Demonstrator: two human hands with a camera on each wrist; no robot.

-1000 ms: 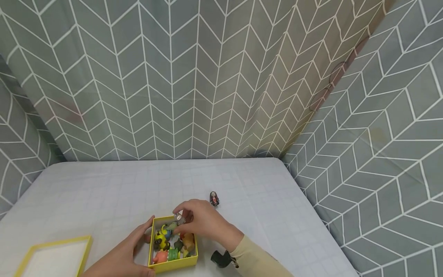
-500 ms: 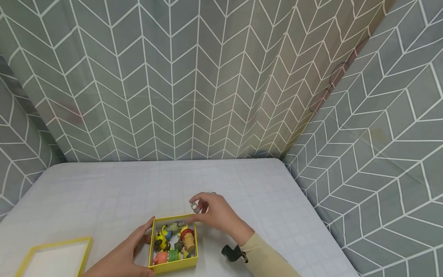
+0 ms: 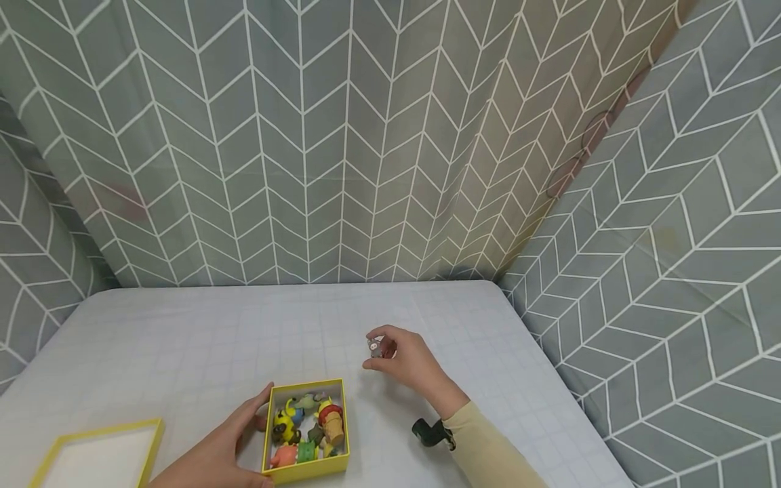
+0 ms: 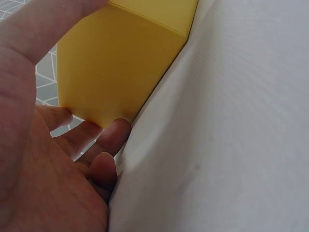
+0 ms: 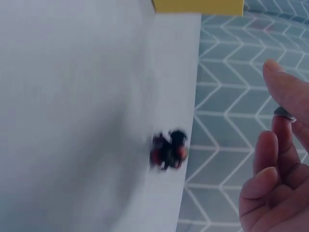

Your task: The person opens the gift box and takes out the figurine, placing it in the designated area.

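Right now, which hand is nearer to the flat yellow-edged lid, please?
Left. The left hand lies between the lid and the yellow box, gripping the box's left side; the right hand is beyond the box, farther right, pinching a gray figure.

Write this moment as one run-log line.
left hand: holds yellow box | right hand: pinches gray figure above table | toy figures: inside box

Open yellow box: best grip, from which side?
I'd span the yellow box at its right end, thumb on near wall, fingers on far, coming from the right: that straight-walled end stands free, the left hand spans the left, and figures crowd the inside.
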